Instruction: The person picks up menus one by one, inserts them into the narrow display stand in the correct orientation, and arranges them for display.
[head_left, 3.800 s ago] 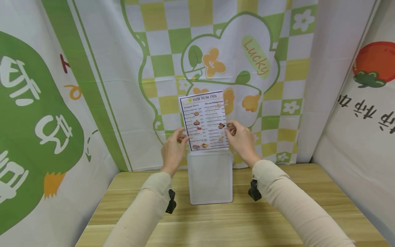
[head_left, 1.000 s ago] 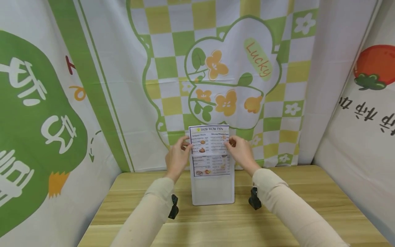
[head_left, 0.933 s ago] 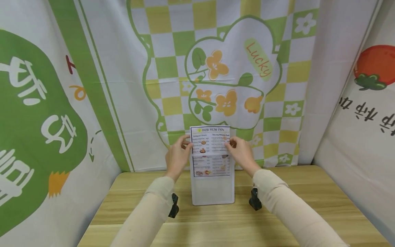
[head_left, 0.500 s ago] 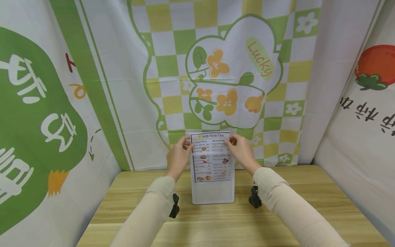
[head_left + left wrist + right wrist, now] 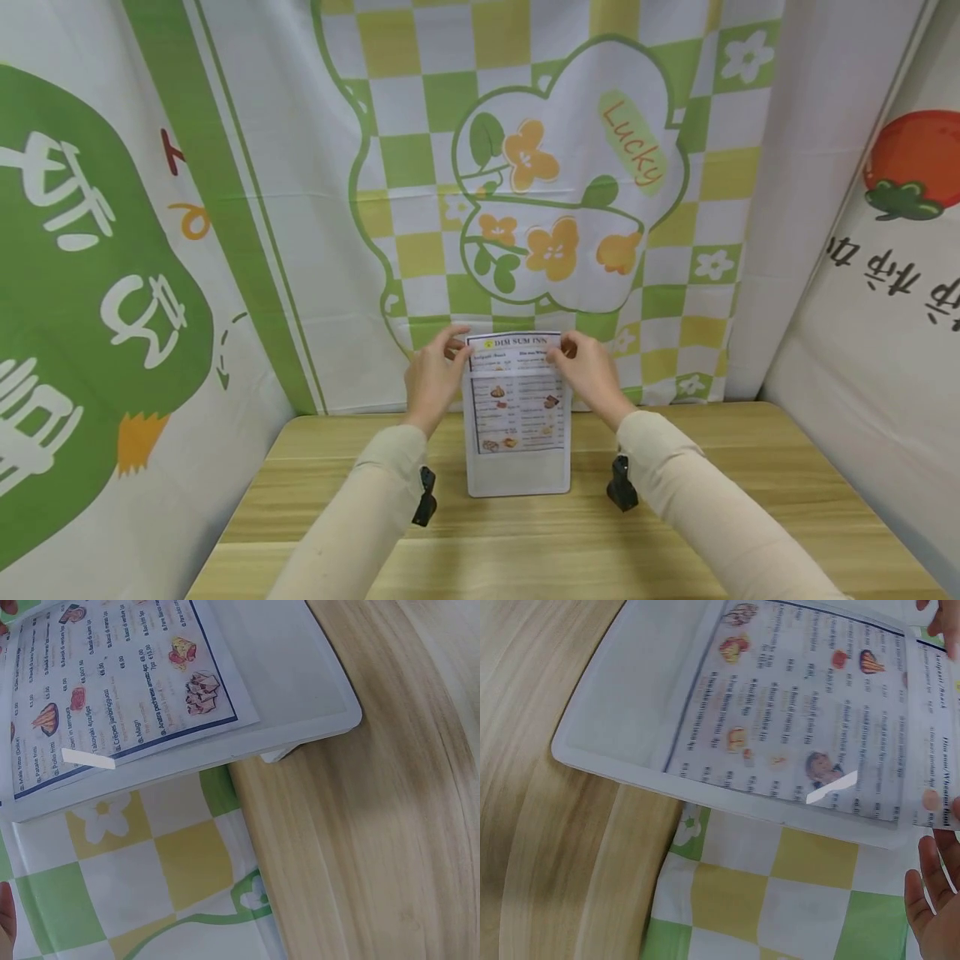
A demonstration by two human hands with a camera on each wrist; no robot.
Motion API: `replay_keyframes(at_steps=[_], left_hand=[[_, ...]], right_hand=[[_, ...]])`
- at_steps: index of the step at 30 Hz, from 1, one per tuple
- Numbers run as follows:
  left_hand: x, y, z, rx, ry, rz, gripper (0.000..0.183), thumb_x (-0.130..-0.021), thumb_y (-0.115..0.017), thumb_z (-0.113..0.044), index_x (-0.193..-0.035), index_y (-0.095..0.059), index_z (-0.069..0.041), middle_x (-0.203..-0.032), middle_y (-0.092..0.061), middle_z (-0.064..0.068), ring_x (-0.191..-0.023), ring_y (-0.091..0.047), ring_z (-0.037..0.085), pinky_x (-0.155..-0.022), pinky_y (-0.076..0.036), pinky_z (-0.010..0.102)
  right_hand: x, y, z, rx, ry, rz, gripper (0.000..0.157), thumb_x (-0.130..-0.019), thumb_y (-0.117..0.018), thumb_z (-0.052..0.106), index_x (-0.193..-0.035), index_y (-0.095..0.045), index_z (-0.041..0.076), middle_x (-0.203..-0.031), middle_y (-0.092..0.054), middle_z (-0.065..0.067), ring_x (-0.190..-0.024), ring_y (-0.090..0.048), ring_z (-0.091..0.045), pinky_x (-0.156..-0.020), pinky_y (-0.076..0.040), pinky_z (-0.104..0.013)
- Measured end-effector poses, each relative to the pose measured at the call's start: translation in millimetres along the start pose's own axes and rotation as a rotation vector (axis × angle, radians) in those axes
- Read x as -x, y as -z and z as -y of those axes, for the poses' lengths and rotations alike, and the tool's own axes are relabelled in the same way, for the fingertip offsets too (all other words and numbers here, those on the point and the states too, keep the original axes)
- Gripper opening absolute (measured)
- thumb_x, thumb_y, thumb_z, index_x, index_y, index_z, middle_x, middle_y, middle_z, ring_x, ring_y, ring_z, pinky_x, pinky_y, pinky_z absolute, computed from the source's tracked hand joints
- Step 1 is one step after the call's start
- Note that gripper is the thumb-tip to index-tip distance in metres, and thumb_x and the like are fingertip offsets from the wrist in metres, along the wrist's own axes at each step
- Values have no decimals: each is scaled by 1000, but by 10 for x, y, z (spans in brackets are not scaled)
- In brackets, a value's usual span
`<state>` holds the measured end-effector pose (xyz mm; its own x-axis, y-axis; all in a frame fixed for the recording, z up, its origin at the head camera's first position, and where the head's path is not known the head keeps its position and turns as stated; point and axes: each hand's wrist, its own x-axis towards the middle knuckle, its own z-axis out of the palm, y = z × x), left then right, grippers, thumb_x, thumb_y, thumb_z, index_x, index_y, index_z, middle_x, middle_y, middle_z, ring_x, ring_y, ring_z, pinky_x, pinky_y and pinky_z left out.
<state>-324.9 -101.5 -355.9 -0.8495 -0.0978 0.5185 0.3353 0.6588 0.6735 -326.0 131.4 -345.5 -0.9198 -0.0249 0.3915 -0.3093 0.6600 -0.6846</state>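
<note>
A printed menu sheet [image 5: 516,355] headed "DIM SUM INN" stands part-way down inside a clear, white-framed sign holder [image 5: 519,477]. Its heading strip sticks out above the holder's top edge. At the upper left corner, my left hand [image 5: 433,379] pinches the sheet between thumb and fingers. My right hand [image 5: 594,375] pinches the opposite upper corner. Both wrist views show the sheet behind the clear front, with a bare band of holder [image 5: 630,712] below its lower border. A small white foot [image 5: 281,754] shows behind the holder in the left wrist view.
The holder stands upright on a wood-grain table [image 5: 517,550]. Close behind hangs a green, yellow and white checked cloth [image 5: 420,158]. A printed cloth [image 5: 75,250] hangs at the left and another cloth [image 5: 862,350] at the right. Each wrist bears a black camera [image 5: 621,483].
The menu sheet was above the holder at first. It has slid down into it, and its lower border sits lower than half a second ago. Both hands came down while gripping it.
</note>
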Motion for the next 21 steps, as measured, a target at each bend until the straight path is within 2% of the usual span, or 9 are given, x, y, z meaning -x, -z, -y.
replay_keyframes(at_steps=[5, 12, 16, 21], left_hand=[[54, -25, 46, 5, 3, 23, 26, -93, -70, -22, -120, -69, -19, -100, -74, -1, -82, -66, 16, -66, -48, 34], [100, -64, 96, -28, 8, 44, 21, -94, -70, -24, -114, -71, -20, -98, -73, -5, -82, -65, 14, -66, -47, 33], [134, -76, 128, -46, -4, 51, 14, -93, -71, -24, -106, -73, -21, -97, -73, -6, -83, -64, 13, -64, -47, 32], [174, -82, 166, -68, -12, 63, 11, -93, -71, -25, -103, -74, -22, -103, -71, -5, -90, -61, 14, -70, -48, 33]], right_hand=[[-23, 26, 37, -33, 24, -32, 20, -96, -66, 17, -112, -69, 5, -93, -68, -8, -82, -60, -22, -71, -48, -36], [0, 11, -22, -5, 52, -29, 15, -92, -69, 8, -107, -71, 6, -94, -70, -9, -81, -61, -22, -73, -51, -36], [37, -9, -80, 15, 54, -23, 12, -91, -69, 7, -102, -72, 5, -94, -71, -9, -82, -62, -23, -74, -52, -38], [63, -28, -132, 47, 64, -16, 10, -91, -70, 9, -101, -73, 6, -97, -70, -9, -91, -62, -26, -81, -50, -42]])
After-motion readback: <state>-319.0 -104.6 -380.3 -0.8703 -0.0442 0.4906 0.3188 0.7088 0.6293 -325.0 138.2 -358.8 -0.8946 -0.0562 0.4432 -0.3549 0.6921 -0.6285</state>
